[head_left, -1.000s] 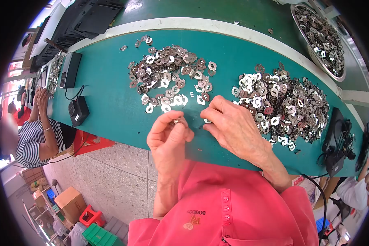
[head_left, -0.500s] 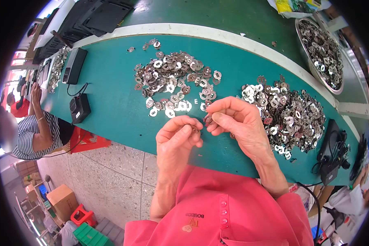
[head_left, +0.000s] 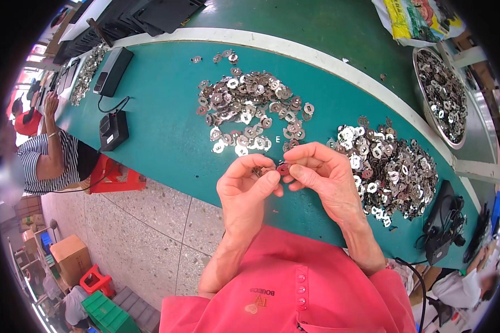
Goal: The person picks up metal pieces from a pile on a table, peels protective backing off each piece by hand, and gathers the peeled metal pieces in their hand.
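Small metal pieces are between my two hands, which nearly touch above the green table's near edge. My left hand [head_left: 246, 186] is closed on small metal pieces at its fingertips. My right hand [head_left: 323, 176] pinches a reddish-brown metal piece [head_left: 283, 168] between thumb and fingers. Beyond my hands lies a loose pile of flat metal pieces [head_left: 244, 97]. To the right of my right hand is a larger heap of similar pieces [head_left: 391, 169].
A metal bowl [head_left: 460, 143] of pieces stands at the upper right, near a printed bag [head_left: 414, 22]. Black boxes [head_left: 114, 130] with a cable sit at the left. A co-worker in a striped shirt [head_left: 44, 161] sits at the far left. Black devices [head_left: 439, 244] lie at the right.
My right hand has lifted a piece from the table and come close to my left hand. The fingertips now nearly meet. The view has shifted, with more of the printed bag showing.
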`<state>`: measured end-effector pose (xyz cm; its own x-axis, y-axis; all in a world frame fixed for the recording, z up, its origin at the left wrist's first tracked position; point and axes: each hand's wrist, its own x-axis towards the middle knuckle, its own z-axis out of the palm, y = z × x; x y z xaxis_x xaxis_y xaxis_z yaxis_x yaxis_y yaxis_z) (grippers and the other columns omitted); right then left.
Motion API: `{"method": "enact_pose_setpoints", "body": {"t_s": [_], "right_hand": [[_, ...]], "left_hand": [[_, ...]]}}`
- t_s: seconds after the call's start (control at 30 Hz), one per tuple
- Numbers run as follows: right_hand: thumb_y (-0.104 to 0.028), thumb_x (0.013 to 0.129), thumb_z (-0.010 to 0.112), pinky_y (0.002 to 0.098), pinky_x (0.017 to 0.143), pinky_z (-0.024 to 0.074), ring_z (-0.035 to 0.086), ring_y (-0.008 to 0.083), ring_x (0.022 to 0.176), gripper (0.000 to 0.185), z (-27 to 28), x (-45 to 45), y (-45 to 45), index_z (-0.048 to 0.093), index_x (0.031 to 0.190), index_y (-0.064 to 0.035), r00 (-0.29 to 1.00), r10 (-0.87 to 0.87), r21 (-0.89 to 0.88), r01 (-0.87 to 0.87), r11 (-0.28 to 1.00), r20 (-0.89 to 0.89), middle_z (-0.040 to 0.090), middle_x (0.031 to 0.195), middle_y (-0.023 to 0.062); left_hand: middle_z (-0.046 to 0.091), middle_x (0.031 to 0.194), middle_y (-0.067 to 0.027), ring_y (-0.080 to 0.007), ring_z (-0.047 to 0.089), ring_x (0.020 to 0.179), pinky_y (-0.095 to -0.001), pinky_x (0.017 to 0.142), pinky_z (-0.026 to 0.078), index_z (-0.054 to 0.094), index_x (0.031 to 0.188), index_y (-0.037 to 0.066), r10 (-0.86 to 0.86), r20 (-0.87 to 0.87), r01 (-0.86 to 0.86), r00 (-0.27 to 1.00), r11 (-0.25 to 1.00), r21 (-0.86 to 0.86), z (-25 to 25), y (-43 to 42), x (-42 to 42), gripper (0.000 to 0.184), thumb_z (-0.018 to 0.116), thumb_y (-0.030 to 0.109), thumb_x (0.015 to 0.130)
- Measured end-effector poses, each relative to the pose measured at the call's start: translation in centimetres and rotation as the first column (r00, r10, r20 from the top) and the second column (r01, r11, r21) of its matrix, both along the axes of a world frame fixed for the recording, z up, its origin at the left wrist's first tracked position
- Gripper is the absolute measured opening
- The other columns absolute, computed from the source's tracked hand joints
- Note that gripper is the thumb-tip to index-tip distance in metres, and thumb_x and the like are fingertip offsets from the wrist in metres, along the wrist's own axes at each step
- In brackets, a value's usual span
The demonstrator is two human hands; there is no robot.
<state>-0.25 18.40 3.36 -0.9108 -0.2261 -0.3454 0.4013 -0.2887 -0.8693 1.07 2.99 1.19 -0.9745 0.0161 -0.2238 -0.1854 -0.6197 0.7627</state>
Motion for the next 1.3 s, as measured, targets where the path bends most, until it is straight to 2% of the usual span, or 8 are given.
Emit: {"method": "enact_pose_setpoints", "body": {"t_s": [0.4, 0.5, 0.6, 0.7, 0.9, 1.0, 1.13, 1.3], "right_hand": [[-0.002, 0.085, 0.061, 0.0242, 0.073, 0.0525, 0.063, 0.0121, 0.085, 0.020, -0.4, 0.1, -0.2, 0.062, 0.104, -0.0009, 0.999, 0.004, -0.011, -0.004, 1.000, -0.048, 0.066, 0.093, 0.0068], [-0.002, 0.084, 0.061, 0.0238, 0.072, 0.0528, 0.064, 0.0115, 0.081, 0.020, -0.6, 0.0, 0.2, 0.062, 0.104, -0.0004, 1.000, 0.017, -0.073, -0.017, 0.997, -0.004, 0.066, 0.092, 0.0067], [-0.002, 0.084, 0.061, 0.0234, 0.071, 0.0526, 0.064, 0.0106, 0.080, 0.020, -0.7, 0.0, 0.3, 0.062, 0.104, -0.0005, 0.999, 0.030, -0.145, -0.024, 0.989, 0.041, 0.067, 0.091, 0.0065], [-0.004, 0.085, 0.061, 0.0228, 0.069, 0.0522, 0.063, 0.0099, 0.079, 0.020, -0.4, -0.1, 0.3, 0.062, 0.105, -0.0009, 0.997, 0.049, -0.147, -0.041, 0.988, 0.051, 0.067, 0.089, 0.0061], [-0.005, 0.085, 0.062, 0.0230, 0.066, 0.0536, 0.064, 0.0113, 0.074, 0.018, -0.3, -0.1, 0.1, 0.062, 0.102, -0.0001, 0.998, 0.052, -0.129, -0.048, 0.990, 0.028, 0.066, 0.087, 0.0064], [-0.004, 0.084, 0.063, 0.0236, 0.064, 0.0547, 0.064, 0.0121, 0.073, 0.016, -0.5, -0.1, 0.2, 0.061, 0.099, 0.0000, 0.997, 0.037, -0.159, -0.026, 0.987, 0.069, 0.065, 0.086, 0.0067], [-0.005, 0.084, 0.063, 0.0235, 0.064, 0.0545, 0.064, 0.0124, 0.073, 0.012, -0.8, -0.1, 0.4, 0.061, 0.095, -0.0008, 0.994, 0.031, -0.202, -0.009, 0.979, 0.102, 0.065, 0.085, 0.0063], [-0.006, 0.083, 0.064, 0.0229, 0.066, 0.0519, 0.062, 0.0100, 0.073, 0.010, -0.5, -0.1, 0.3, 0.062, 0.093, -0.0012, 0.999, 0.016, -0.096, -0.013, 0.995, 0.035, 0.065, 0.083, 0.0045]], "left_hand": [[0.063, 0.082, -0.0081, -0.0117, 0.059, 0.067, -0.0229, 0.057, 0.049, 0.059, 0.099, -0.004, -0.035, -0.040, 0.028, 0.999, 0.985, -0.173, 0.3, -0.1, 0.1, 0.022, 0.065, -0.005, 0.078], [0.062, 0.080, -0.0079, -0.0116, 0.057, 0.065, -0.0244, 0.056, 0.048, 0.059, 0.099, -0.004, -0.070, 0.021, 0.071, 0.997, 0.993, -0.098, 0.1, -0.3, -0.1, 0.019, 0.064, -0.003, 0.080], [0.062, 0.079, -0.0081, -0.0117, 0.054, 0.064, -0.0264, 0.055, 0.045, 0.060, 0.099, -0.003, -0.189, 0.129, 0.161, 0.973, 0.967, 0.199, -0.2, -1.1, -0.5, 0.017, 0.062, 0.000, 0.082], [0.061, 0.079, -0.0082, -0.0118, 0.052, 0.063, -0.0276, 0.055, 0.042, 0.060, 0.098, -0.003, -0.255, 0.148, 0.204, 0.956, 0.934, 0.294, -0.3, -1.4, -0.6, 0.016, 0.061, 0.001, 0.082], [0.060, 0.083, -0.0067, -0.0081, 0.043, 0.060, -0.0219, 0.049, 0.032, 0.060, 0.101, -0.002, -0.259, 0.156, 0.212, 0.953, 0.940, 0.266, -0.4, -1.3, -0.7, 0.016, 0.057, 0.002, 0.086], [0.061, 0.080, -0.0083, -0.0109, 0.050, 0.062, -0.0265, 0.054, 0.041, 0.060, 0.095, -0.002, -0.273, 0.184, 0.214, 0.944, 0.933, 0.290, -0.1, -1.3, -0.9, 0.013, 0.061, 0.003, 0.083], [0.061, 0.080, -0.0088, -0.0117, 0.052, 0.063, -0.0270, 0.055, 0.043, 0.060, 0.094, -0.002, -0.272, 0.189, 0.213, 0.944, 0.936, 0.282, -0.1, -1.3, -0.8, 0.011, 0.060, 0.003, 0.084], [0.061, 0.080, -0.0092, -0.0125, 0.056, 0.065, -0.0277, 0.057, 0.049, 0.060, 0.093, -0.002, -0.260, 0.187, 0.221, 0.947, 0.953, 0.206, 0.1, -1.0, -0.7, 0.010, 0.058, 0.003, 0.085]]}}
